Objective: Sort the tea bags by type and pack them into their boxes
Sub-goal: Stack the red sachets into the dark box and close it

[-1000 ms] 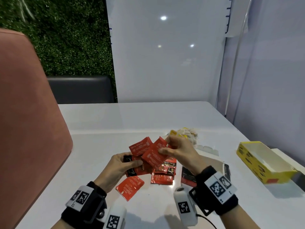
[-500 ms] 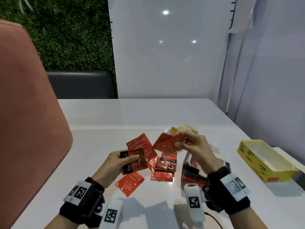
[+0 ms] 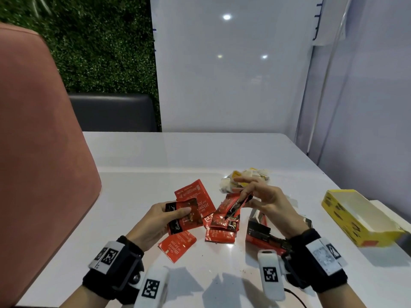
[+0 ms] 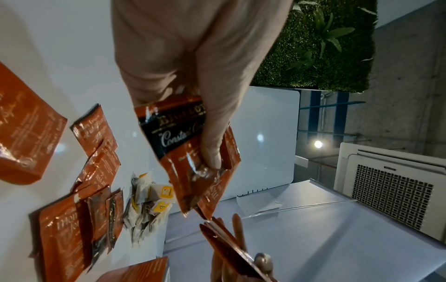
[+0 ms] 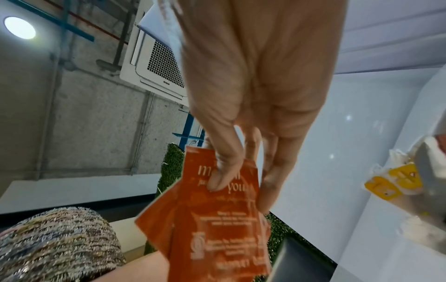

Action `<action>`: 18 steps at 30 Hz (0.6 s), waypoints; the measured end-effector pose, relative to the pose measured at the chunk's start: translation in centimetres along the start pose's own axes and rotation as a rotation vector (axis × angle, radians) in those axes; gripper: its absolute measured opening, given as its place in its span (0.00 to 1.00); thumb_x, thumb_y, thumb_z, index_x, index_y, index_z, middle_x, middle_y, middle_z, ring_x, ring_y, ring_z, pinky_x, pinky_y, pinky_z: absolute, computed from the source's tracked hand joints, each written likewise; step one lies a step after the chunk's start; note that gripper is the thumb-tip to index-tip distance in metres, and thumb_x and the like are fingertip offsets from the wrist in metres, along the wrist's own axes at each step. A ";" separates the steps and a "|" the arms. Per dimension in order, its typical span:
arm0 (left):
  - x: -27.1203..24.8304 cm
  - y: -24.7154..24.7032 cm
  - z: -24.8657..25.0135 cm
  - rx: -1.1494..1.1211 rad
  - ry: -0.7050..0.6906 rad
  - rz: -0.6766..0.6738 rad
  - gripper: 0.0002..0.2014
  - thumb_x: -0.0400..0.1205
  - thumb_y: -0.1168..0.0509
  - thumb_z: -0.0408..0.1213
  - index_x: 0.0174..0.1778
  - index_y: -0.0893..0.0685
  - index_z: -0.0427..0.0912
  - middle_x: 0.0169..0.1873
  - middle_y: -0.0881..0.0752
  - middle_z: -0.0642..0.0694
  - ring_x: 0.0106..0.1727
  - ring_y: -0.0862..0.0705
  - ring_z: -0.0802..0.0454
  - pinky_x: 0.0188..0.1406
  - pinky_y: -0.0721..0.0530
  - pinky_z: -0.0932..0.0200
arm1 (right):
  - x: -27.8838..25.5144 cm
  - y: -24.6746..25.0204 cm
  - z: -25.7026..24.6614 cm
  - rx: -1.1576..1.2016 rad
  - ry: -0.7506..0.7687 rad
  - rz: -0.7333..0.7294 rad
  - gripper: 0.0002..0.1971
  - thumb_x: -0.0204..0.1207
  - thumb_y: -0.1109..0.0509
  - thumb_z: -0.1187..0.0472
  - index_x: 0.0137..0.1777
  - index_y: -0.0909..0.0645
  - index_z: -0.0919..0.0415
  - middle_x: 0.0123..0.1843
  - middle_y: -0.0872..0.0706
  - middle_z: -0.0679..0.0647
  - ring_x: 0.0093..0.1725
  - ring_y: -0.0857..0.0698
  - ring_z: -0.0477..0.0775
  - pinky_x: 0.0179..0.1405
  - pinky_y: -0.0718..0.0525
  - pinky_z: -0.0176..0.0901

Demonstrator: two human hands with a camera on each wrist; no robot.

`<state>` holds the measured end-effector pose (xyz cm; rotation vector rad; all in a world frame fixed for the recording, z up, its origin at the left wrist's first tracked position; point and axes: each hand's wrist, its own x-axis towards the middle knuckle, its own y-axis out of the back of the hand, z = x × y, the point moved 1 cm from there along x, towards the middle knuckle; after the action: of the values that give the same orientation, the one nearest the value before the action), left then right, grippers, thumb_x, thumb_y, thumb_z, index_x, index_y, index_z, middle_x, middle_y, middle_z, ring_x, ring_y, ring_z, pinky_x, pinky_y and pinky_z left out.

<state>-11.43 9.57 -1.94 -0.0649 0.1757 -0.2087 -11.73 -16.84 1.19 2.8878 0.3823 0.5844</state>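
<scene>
Head view: yellow box (image 3: 347,216) open, interior bare.

My left grip (image 3: 155,221) pinches two red sachets (image 3: 184,215), the front one black-banded and face up. My right grip (image 3: 264,203) pinches two more red sachets (image 3: 231,206), tilted, held above the bench (image 3: 133,196). Loose red sachets (image 3: 220,232) lie overlapped between both grips; one single red sachet (image 3: 176,245) lies flat nearer me. A heap of white bags with yellow tags (image 3: 242,177) sits beyond. The red-and-black box (image 3: 259,233) lies just beside the pile; the yellow box (image 3: 355,216) stands open, well apart on the right
</scene>
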 end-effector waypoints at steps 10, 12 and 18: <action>-0.3 -1.6 0.7 -0.194 0.026 -0.009 0.19 0.71 0.29 0.36 0.57 0.16 0.31 0.53 0.11 0.34 0.57 0.13 0.39 0.59 0.17 0.49 | -1.1 -1.5 -0.6 0.489 -0.199 0.328 0.13 0.71 0.31 0.64 0.55 0.18 0.65 0.51 0.10 0.61 0.51 0.11 0.59 0.46 0.11 0.43; -0.1 -2.5 0.8 -0.243 0.032 -0.019 0.19 0.72 0.30 0.35 0.57 0.16 0.30 0.53 0.12 0.33 0.55 0.12 0.39 0.58 0.17 0.50 | -1.4 -2.9 -0.4 0.750 -0.296 0.363 0.18 0.71 0.32 0.62 0.60 0.20 0.66 0.56 0.12 0.64 0.55 0.12 0.59 0.49 0.12 0.46; -0.1 -4.3 1.0 -0.202 -0.041 -0.041 0.17 0.75 0.32 0.33 0.58 0.17 0.29 0.55 0.12 0.34 0.57 0.13 0.38 0.60 0.17 0.48 | -1.1 -6.4 -0.1 0.783 -0.309 0.535 0.12 0.73 0.30 0.65 0.56 0.21 0.66 0.51 0.11 0.64 0.45 0.10 0.55 0.39 0.12 0.42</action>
<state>-12.17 5.42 -0.58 -0.2737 0.1540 -0.2299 -14.09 -11.08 -0.47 3.7818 -0.2989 0.0091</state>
